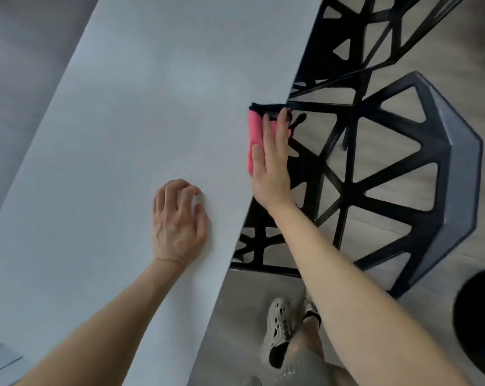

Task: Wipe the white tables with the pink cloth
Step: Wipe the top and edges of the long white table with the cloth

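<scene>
A long white table [130, 135] runs from bottom left to top centre of the head view. My right hand [273, 162] lies flat on the pink cloth [254, 129], pressing it against the table's right edge. The cloth has a dark border at its far end and is partly hidden under my fingers. My left hand [180, 221] rests on the tabletop near the same edge, fingers curled, holding nothing.
Two black lattice chairs [389, 174] stand close along the table's right side on a pale wood floor. My feet in grey perforated shoes [280, 327] are beside the table. A dark round object [480, 321] sits at the right edge.
</scene>
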Available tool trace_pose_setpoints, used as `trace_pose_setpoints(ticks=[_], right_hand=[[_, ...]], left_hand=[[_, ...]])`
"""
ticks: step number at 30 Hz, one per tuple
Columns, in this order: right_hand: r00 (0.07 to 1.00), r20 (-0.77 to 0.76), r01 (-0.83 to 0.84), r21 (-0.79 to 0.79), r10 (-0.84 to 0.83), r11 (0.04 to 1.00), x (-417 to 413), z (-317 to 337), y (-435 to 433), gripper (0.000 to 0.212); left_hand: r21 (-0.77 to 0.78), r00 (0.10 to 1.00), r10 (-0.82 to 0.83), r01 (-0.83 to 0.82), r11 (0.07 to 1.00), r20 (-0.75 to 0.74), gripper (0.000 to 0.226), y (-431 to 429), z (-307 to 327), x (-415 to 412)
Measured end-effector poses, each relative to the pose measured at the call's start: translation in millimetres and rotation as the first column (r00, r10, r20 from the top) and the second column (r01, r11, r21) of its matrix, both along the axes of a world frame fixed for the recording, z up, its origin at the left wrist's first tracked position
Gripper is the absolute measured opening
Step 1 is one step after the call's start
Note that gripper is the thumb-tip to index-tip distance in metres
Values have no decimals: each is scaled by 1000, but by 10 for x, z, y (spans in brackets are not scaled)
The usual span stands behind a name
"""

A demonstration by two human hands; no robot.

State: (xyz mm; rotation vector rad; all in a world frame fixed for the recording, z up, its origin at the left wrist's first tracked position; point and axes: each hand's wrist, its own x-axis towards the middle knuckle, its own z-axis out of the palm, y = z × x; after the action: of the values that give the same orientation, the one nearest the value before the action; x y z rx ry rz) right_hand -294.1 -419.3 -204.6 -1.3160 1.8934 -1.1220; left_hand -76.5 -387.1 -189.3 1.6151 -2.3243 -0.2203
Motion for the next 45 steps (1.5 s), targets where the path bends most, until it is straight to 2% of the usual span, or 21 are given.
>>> trace_pose_setpoints(ticks=[2, 5, 7, 11, 13, 17, 19, 21, 24, 27, 29, 32, 36, 40, 43, 45], right_hand=[[989, 143, 22, -2, -22, 1000, 463, 69, 613, 59], [974, 224, -29, 14, 25, 999, 964, 137, 1334, 61], [965, 260, -14, -9, 15, 1000, 861, 70, 1185, 61], [950, 300, 81, 22, -84, 996, 239, -8, 202, 60], [936, 328, 124, 19, -123, 992, 197, 33, 60, 61], [928, 349, 151, -29, -131, 988, 917, 123, 1018, 61], [927, 362, 107, -9, -96, 994, 1372, 105, 1632, 61], [918, 390, 73, 11, -72, 997, 1543, 144, 1852, 61], [914, 395, 109, -8, -97, 994, 1199, 93, 1354, 62], [938, 317, 152, -5, -143, 988, 656, 18, 638, 62], [920, 339, 208, 4, -197, 978, 666, 64, 522, 61], [888, 410, 235, -17, -208, 972, 1166, 88, 1162, 61], [877, 474, 73, 43, -84, 996, 1743, 143, 2210, 64], [833, 534, 147, 40, -145, 988, 1441, 111, 1618, 69], [865, 457, 221, 20, -205, 975, 1019, 22, 973, 66], [886, 424, 202, 9, -187, 979, 964, 23, 949, 66]], left_hand=[[-9, 1000, -12, 12, 1000, 5, 26, 9, -4, 0], [-19, 1000, -18, 18, 1000, -4, 27, 2, -12, -10], [-20, 999, -32, 32, 999, -10, 27, 0, -17, -21], [-38, 999, -46, 45, 998, -20, 27, -16, -22, 16], [-41, 999, -44, 43, 998, -27, 27, -23, -32, 8], [-31, 998, -50, 49, 998, -37, 27, -9, -43, -14], [-21, 998, -44, 44, 999, -38, 28, -2, -29, -21], [-15, 998, -48, 47, 999, -44, 27, 6, -18, -16], [-24, 997, -63, 62, 998, -50, 25, -21, -29, -12], [-36, 997, -66, 64, 997, -47, 24, -47, -38, 2], [-55, 997, -60, 57, 997, -44, 25, -68, -51, 3], [-61, 996, -61, 58, 996, -58, 25, -23, -64, -20], [-46, 998, -41, 39, 998, -43, 25, -10, -55, -24], [-69, 998, -35, 31, 997, -57, 23, -30, -22, -32], [-76, 998, -23, 18, 997, -55, 23, -8, -3, -21], [-77, 998, -17, 12, 997, -60, 24, -31, 9, -25]])
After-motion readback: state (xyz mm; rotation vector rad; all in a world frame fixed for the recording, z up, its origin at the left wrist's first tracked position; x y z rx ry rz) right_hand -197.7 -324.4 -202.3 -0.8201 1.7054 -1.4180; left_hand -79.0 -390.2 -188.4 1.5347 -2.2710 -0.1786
